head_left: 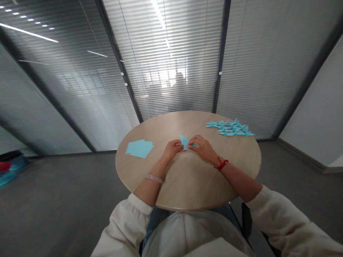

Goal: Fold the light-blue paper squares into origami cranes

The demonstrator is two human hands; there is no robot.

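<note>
Between my hands, over the middle of the round table, is a folded piece of light blue paper [184,140] with a pointed corner facing away from me. My left hand [173,149] has its fingers curled at the paper's left edge, pinching it low down. From the right, my right hand [203,147] grips the paper between thumb and fingers, and a small blue tip shows past them. The fingers hide part of the folds.
A loose stack of flat blue paper sheets [140,148] lies on the left of the wooden table [198,185]. Several folded blue paper cranes [230,127] sit grouped at the back right. Glass panels with blinds [174,96] stand behind the table.
</note>
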